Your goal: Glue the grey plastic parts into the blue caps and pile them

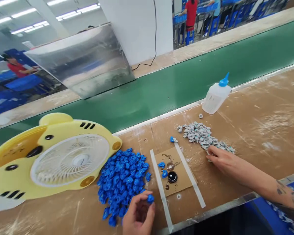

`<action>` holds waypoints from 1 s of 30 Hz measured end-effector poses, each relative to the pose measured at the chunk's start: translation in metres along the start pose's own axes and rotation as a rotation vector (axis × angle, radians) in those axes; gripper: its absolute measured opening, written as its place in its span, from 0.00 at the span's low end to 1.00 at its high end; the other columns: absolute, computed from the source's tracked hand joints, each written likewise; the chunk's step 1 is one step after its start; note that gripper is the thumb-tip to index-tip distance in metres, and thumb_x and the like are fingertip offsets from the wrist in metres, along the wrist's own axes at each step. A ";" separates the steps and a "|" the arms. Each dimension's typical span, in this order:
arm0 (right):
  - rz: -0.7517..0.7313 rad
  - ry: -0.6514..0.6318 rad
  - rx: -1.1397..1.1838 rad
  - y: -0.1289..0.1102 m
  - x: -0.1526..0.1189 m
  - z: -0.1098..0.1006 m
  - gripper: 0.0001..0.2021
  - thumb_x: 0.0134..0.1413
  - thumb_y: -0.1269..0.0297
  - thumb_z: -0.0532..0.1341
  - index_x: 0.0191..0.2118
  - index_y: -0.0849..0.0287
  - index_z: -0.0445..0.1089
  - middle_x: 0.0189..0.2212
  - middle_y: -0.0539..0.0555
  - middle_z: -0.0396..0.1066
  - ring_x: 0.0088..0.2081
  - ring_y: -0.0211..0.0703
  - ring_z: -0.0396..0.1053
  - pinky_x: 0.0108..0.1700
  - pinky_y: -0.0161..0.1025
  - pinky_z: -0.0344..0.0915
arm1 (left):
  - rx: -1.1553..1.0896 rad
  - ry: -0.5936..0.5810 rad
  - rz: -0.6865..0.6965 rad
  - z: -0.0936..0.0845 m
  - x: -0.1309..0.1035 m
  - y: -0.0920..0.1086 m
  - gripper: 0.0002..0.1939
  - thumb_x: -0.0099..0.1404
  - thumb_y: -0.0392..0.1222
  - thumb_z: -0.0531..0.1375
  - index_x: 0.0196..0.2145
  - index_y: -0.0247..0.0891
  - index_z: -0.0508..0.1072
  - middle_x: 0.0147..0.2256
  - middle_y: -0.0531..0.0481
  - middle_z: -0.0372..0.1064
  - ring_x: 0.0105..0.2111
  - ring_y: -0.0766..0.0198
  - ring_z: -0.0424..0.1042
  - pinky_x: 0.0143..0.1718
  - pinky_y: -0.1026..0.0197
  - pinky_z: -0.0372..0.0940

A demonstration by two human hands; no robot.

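Between the thumb and forefinger of my left hand (139,213) is a small blue plastic part (150,198). That hand is at the near right edge of a heap of similar blue parts (124,176). My right hand (219,158) is closed in a pinch at the near side of a pile of small grey parts (198,133); its fingertips hide most of what they hold. Between my hands lies a cardboard square (181,186) held by white tape strips. On it are a small round pot of dark liquid (172,177) and a couple of loose blue parts (161,164).
A yellow animal-faced fan (71,160) lies left of the blue heap. A white bottle with a blue nozzle (216,98) stands behind the grey pile. A joined blue-and-grey piece (173,139) sits above the cardboard. Beyond runs a green belt (166,94) with a metal sheet (88,62).
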State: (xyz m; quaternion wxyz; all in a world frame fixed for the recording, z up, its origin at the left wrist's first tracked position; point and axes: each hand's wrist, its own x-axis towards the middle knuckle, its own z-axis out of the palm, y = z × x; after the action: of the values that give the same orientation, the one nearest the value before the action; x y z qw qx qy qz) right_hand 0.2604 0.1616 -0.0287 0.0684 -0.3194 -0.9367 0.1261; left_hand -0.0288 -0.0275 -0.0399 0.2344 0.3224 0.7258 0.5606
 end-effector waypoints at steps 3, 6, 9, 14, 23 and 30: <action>-0.035 0.094 0.037 0.000 -0.001 -0.002 0.15 0.58 0.80 0.51 0.31 0.57 0.70 0.35 0.58 0.72 0.35 0.46 0.71 0.38 0.40 0.68 | -0.196 -0.061 -0.242 0.014 0.003 0.013 0.19 0.45 0.55 0.75 0.29 0.41 0.78 0.28 0.50 0.79 0.24 0.63 0.75 0.23 0.66 0.69; -0.061 0.142 0.201 -0.015 0.002 -0.003 0.12 0.61 0.76 0.54 0.39 0.57 0.73 0.37 0.58 0.76 0.39 0.48 0.73 0.40 0.41 0.69 | -0.289 -0.160 -0.383 0.024 0.006 0.020 0.22 0.39 0.54 0.78 0.30 0.39 0.82 0.22 0.52 0.76 0.19 0.67 0.71 0.21 0.67 0.67; -0.051 0.100 0.487 -0.035 0.012 0.005 0.11 0.65 0.71 0.56 0.45 0.56 0.76 0.34 0.55 0.75 0.35 0.43 0.73 0.38 0.36 0.68 | -0.352 -0.140 -0.444 0.035 0.006 0.029 0.23 0.35 0.52 0.79 0.28 0.41 0.83 0.24 0.50 0.79 0.25 0.62 0.77 0.30 0.64 0.72; 0.054 0.106 0.832 -0.055 0.031 0.020 0.14 0.66 0.65 0.57 0.50 0.56 0.78 0.30 0.52 0.69 0.31 0.39 0.68 0.35 0.34 0.65 | -0.332 -0.122 -0.415 0.043 0.004 0.040 0.22 0.38 0.53 0.78 0.31 0.42 0.85 0.21 0.51 0.78 0.19 0.66 0.72 0.23 0.66 0.69; 0.085 0.201 0.841 -0.046 0.030 0.025 0.15 0.68 0.63 0.56 0.39 0.61 0.80 0.26 0.52 0.71 0.27 0.38 0.67 0.32 0.33 0.61 | -0.159 -0.124 -0.257 0.034 0.010 0.022 0.17 0.41 0.57 0.76 0.20 0.42 0.82 0.35 0.42 0.83 0.38 0.53 0.81 0.40 0.61 0.74; -0.039 0.199 0.365 -0.050 0.027 0.032 0.10 0.67 0.72 0.54 0.40 0.60 0.73 0.30 0.54 0.74 0.31 0.41 0.70 0.33 0.36 0.62 | -0.045 -0.196 -0.249 0.038 0.013 0.021 0.20 0.46 0.55 0.75 0.35 0.42 0.85 0.40 0.42 0.83 0.44 0.49 0.81 0.46 0.57 0.75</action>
State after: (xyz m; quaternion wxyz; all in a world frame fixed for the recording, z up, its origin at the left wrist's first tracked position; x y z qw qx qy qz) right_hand 0.2036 0.1338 -0.0442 0.2197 -0.2944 -0.8930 0.2600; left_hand -0.0066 0.0106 -0.0290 0.3790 0.2776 0.7211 0.5093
